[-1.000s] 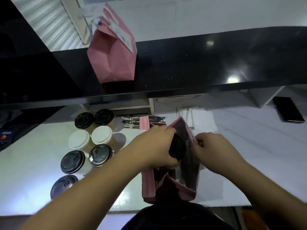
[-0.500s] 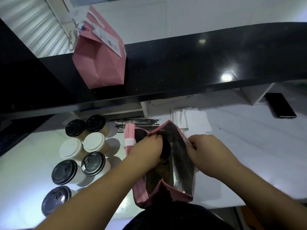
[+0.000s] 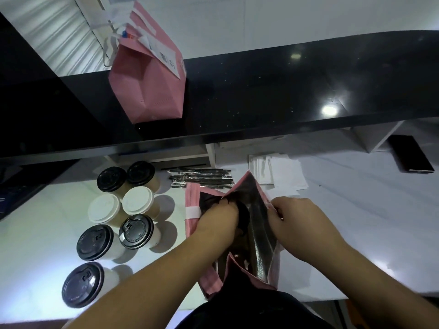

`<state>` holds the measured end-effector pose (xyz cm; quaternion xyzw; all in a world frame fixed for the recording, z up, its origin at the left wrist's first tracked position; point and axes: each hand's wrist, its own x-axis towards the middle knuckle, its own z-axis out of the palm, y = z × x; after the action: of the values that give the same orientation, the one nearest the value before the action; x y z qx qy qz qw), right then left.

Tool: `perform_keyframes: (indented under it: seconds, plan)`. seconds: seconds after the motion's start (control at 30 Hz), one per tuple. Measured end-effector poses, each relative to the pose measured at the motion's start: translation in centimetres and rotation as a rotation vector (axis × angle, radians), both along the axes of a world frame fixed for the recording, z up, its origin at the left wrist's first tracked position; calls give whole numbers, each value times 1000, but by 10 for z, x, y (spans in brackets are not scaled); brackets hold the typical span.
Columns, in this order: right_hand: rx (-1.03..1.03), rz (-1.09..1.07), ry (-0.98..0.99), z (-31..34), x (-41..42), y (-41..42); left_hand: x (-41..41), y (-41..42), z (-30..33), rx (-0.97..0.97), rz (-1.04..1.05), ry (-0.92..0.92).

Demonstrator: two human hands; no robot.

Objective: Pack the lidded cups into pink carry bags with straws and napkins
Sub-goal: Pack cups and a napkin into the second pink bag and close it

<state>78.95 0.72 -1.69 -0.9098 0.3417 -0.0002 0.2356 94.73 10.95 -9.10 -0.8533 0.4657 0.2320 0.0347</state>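
A pink carry bag (image 3: pixel 259 236) with a silver foil lining stands open at the front edge of the white counter. My left hand (image 3: pixel 219 218) reaches into its mouth and grips a black-lidded cup (image 3: pixel 242 216), which is mostly hidden inside. My right hand (image 3: pixel 293 218) pinches the bag's right rim and holds it apart. Several lidded cups (image 3: pixel 136 231), some with black lids and two with white lids, stand in a cluster to the left. Wrapped black straws (image 3: pixel 202 178) lie behind the bag. White napkins (image 3: pixel 278 172) lie behind it to the right.
A second pink bag (image 3: pixel 149 79) with a white label stands on the raised black shelf (image 3: pixel 285 91) at the back. A dark phone (image 3: pixel 411 156) lies far right on the counter. The white counter (image 3: pixel 368 210) runs to the right of the bag.
My left hand has pushed the black-lidded cup deeper into the open bag. The bag's mouth has spread wider. My right hand has kept its hold on the rim.
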Motion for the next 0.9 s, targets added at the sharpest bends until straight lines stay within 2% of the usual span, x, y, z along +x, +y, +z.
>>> perform_keyframes:
  seconds: [0.13, 0.27, 0.37, 0.47, 0.57, 0.7, 0.77, 0.83, 0.9]
  plan:
    - [-12, -6, 5, -1, -2, 1, -11, -2, 25, 8, -35, 13]
    - [30, -4, -1, 1, -2, 3, -28, 10, 86, -262, -122, 44]
    - [46, 14, 10, 2, 0, 5, -20, 44, 129, -579, -2, 79]
    - [-5, 19, -31, 2, 2, 7, 10, 91, 137, -719, 216, 6]
    - [-24, 42, -40, 4, 6, 10, 42, 145, 112, -625, 450, -73]
    - [-7, 59, -28, 4, 10, 12, 73, 226, 63, -213, 644, -204]
    - [0, 62, -26, 3, 12, 13, 80, 261, 44, -94, 785, -239]
    - [6, 61, -28, 3, 13, 15, 83, 288, 28, 2, 902, -251]
    - [17, 58, -18, 2, 14, 15, 83, 303, 14, 69, 927, -205]
